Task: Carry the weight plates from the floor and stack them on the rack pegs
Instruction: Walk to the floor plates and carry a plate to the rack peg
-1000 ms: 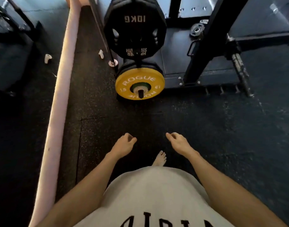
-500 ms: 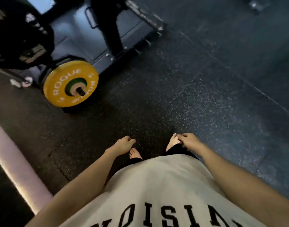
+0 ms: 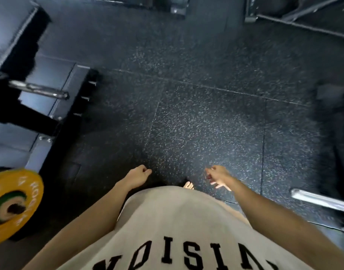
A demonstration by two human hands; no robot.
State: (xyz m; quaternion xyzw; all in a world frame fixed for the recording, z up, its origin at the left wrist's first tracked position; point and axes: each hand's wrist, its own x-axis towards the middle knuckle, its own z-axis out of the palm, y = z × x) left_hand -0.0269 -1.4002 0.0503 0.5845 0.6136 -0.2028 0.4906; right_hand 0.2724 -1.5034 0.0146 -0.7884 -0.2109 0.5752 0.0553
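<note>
Hands: both carry nothing, which suits someone walking between loads rather than lifting.
Left hand (image 3: 137,175): hangs low in front of the body, fingers loosely curled inward, gripping nothing.
Right hand (image 3: 218,176): also low and apart from the left, fingers looser and partly spread, a couple pointing downward; nothing is held.
Yellow plate (image 3: 13,203): sits at the left edge of the view on a dark peg (image 3: 16,208) that pokes through its green centre, so this one reads as already racked. It is blurred, and the lettering cannot be read in full.
Rack (image 3: 30,112): black frame and base plate at the left, with a bare chrome peg (image 3: 38,90) jutting toward the open floor, probably a free spot for another plate.
Floor (image 3: 206,123): speckled dark rubber tiles ahead of the person; no loose plate shows on it in this view.
Chrome bar (image 3: 321,200): at the right edge, near the right arm; its far end is cut off, so I cannot tell what it belongs to.
Foot (image 3: 188,185): bare toes show just beyond the shirt hem, between the two hands.
Stage, as judged: between carries, with the body facing away from the rack, likely heading for the next plate, which lies somewhere out of sight.
</note>
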